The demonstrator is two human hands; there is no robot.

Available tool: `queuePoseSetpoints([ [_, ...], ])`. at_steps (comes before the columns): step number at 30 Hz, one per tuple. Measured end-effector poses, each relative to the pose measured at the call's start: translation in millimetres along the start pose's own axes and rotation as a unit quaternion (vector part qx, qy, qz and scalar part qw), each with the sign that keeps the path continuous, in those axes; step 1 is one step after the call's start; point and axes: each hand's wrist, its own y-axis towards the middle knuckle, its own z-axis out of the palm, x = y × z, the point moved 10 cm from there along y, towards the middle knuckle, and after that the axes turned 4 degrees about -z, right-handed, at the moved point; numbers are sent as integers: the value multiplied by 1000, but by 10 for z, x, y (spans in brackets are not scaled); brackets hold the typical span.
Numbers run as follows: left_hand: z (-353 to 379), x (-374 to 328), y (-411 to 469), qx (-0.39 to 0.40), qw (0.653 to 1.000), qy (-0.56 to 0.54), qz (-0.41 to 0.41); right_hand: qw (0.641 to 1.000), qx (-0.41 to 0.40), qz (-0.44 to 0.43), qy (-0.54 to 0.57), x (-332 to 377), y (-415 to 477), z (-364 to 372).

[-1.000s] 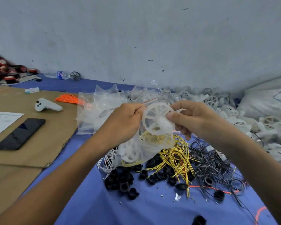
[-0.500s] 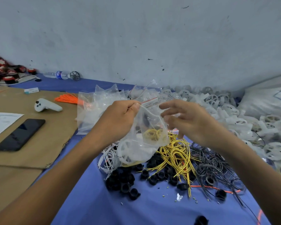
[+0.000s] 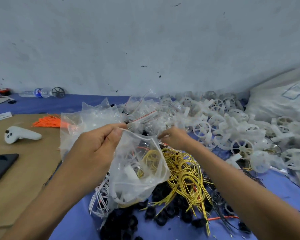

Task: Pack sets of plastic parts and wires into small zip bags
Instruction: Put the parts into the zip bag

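A clear zip bag [image 3: 145,181] hangs over the wire piles in the middle, holding white plastic parts and a coil of yellow wire. My left hand [image 3: 95,151] pinches the left end of the bag's mouth between thumb and fingers. My right hand [image 3: 175,139] is further back, its curled fingertips at the right corner of the mouth, where they seem to pinch it; that spot is blurred. Loose yellow wires [image 3: 187,175], black rings [image 3: 158,217] and white wires [image 3: 99,196] lie under the bag on the blue cloth.
A heap of white spoked wheels [image 3: 232,122] fills the right, with a large white sack [image 3: 280,101] behind. Empty zip bags [image 3: 92,116] are piled at centre back. Left, on cardboard [image 3: 28,179]: orange wires [image 3: 48,122], a white controller [image 3: 21,135], a phone [image 3: 2,165].
The white wheel my right hand held at the bag's mouth has dropped inside. My right hand let go and its fingertips now sit at the bag's right corner. The view shifted right.
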Motion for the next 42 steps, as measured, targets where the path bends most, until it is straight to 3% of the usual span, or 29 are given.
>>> queuePoseSetpoints([
  [4,-45,74,0,12,1000,-1,-19,999,28,39,-10,-110,355,297],
  [7,-100,131,24,3,1000,4,-20,998,3,57,-21,-112,434,222],
  [15,58,76,36,6,999,-19,-25,994,-99,45,-5,-125,-33,-730],
  [17,104,37,39,3,1000,-4,-26,986,-157,38,31,-89,-248,-1070],
  [19,148,-20,33,10,1000,10,-20,963,-220,18,157,-39,-544,-1382],
  [22,191,-52,16,17,999,19,-27,894,-261,-64,358,229,-1064,-1710],
  [26,293,-100,8,34,999,7,-31,784,-181,-156,573,722,-1553,-1708],
  [28,335,-111,6,39,999,2,-33,761,-118,-173,615,1001,-1712,-1497],
  [29,343,-127,3,40,999,1,-35,774,-99,-178,600,1134,-1776,-1378],
  [30,337,-133,3,40,999,8,-37,819,-93,-182,536,1258,-1827,-1265],
  [32,325,-114,-24,44,998,16,-46,946,-81,-197,246,1491,-1889,-1015],
  [33,313,-113,-52,44,998,25,-44,973,-52,-204,92,1575,-1890,-842],
  [35,294,-131,-131,44,997,60,-28,971,6,-210,-118,1641,-1878,-549],
  [37,294,-131,-176,47,995,86,-22,954,7,-210,-213,1684,-1881,-468],
  [40,195,-85,-132,20,996,85,-28,948,13,-206,-241,1703,-1891,-489],
  [42,149,-64,-94,13,997,68,-29,957,-19,-209,-198,1732,-1898,-597],
])
